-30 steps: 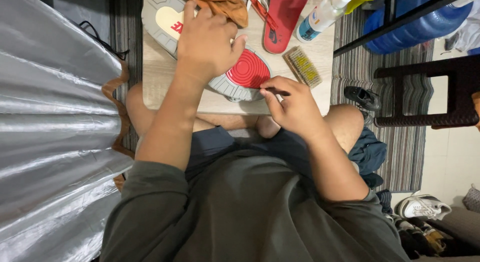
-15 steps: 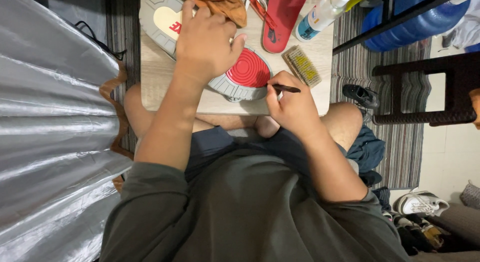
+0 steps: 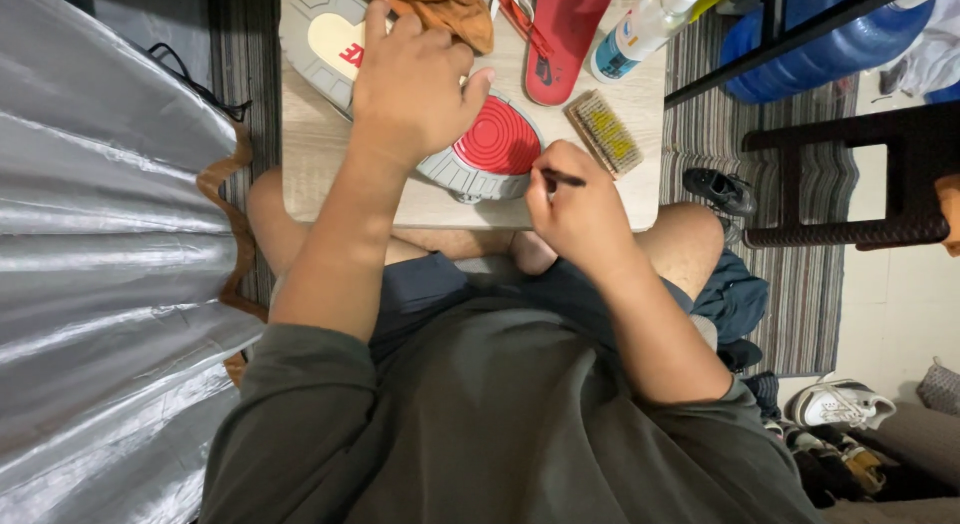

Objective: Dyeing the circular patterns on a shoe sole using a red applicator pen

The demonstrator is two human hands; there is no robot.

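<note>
**Head view: both hands on an upturned shoe**

From the head camera I see my left hand (image 3: 415,79) spread flat over an upturned shoe (image 3: 440,114), palm pressing on the middle of its sole, thumb stretched out toward the red round patch at the near end. My right hand (image 3: 580,209) is curled tight around a thin dark tool (image 3: 565,179), pinched between thumb and fingers, its tip just at the grey edge of the sole beside the red patch. What kind of tool it is I cannot tell.

The shoe lies sole up on the small wooden worktop (image 3: 310,164), near its front edge, above my bare knees. Just right of the shoe sits a scrub brush (image 3: 605,134) with pale bristles. Further back lie a red insole (image 3: 565,34), an orange-brown cloth (image 3: 440,9) and a clear spray bottle (image 3: 645,29). To my left hangs a silvery sheet (image 3: 110,264); to my right stands a dark stool (image 3: 860,174) on a striped rug (image 3: 800,284).
</note>
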